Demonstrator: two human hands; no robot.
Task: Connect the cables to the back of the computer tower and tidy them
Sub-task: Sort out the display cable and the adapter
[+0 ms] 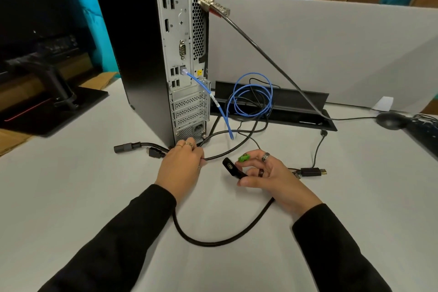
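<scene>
- Monitor stand (64, 99) sits far left, dark base flat on the white desk (71, 185), set apart from the cabling.
- Power plug (124, 147) and a smaller black connector (155, 153) lie loose just left of the tower's foot, neither one seated.
- Computer tower (163, 54) stands upright, rear panel turned toward the person so the ports can be reached; the power socket low on the panel is vacant.
- Left hand (181, 161) rests palm down by the tower's base, fingers curled round a black cable (222, 154), likely to gather or steady it.
- Blue network cable (237, 99) is already plugged into the panel; its slack loops over the desk's cable tray (308, 111).
- Right hand (267, 174) pinches a black flat connector (233, 169) between thumb and fingers, open end facing up, apparently to check its orientation. The small green item (244, 157) at a fingertip cannot be identified.
- Gold-tipped plug (312, 171) lies unconnected beyond the right hand.
- Lock cable (260, 52) runs diagonally from the tower's top corner toward the tray.
- Mouse (391, 121) sits far right.
- No brand or legible writing shows; port markings are too small.
</scene>
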